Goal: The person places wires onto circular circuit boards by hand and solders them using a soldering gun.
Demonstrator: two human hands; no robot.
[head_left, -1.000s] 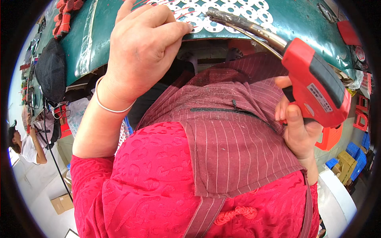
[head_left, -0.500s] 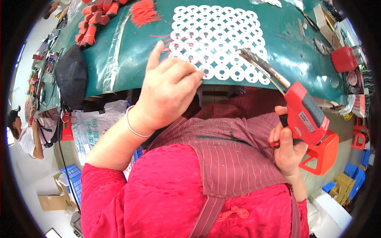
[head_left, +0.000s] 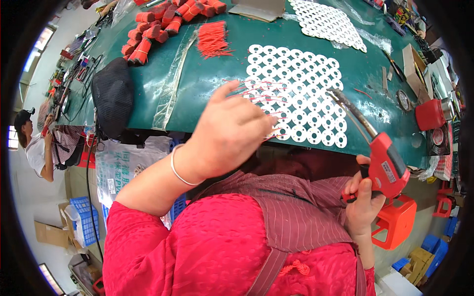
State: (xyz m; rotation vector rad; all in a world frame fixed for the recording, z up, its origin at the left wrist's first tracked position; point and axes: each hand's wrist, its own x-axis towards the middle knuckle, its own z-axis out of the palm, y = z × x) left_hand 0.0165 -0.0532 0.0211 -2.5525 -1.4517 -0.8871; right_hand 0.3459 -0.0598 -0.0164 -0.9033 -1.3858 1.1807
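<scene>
My right hand (head_left: pixel 363 192) grips a red soldering gun (head_left: pixel 388 165) by its handle. The gun's long metal tip slants up and left over the right side of a panel of white ring-shaped boards (head_left: pixel 312 104), and I cannot tell whether it touches. My left hand (head_left: pixel 232 130) hangs over the panel's near left corner, little finger stretched out, thumb and forefinger pinched together by the left column. Whatever the pinch may hold is hidden. Thin red wires (head_left: pixel 269 101) lie across the left columns of boards, some passing close to these fingertips.
On the green table (head_left: pixel 148 93) lie a loose pile of red wires (head_left: pixel 213 39), red wire bundles (head_left: pixel 143 49), a second white panel (head_left: pixel 328 24) and a black mesh-covered object (head_left: pixel 113 96). A red container (head_left: pixel 429 115) stands right; an orange stool (head_left: pixel 395 222) is below. Another person (head_left: pixel 35 143) is far left.
The view has shifted, showing more of the table's far side. My left fingertips have moved slightly farther up the panel's left edge. The soldering gun stays in my right hand.
</scene>
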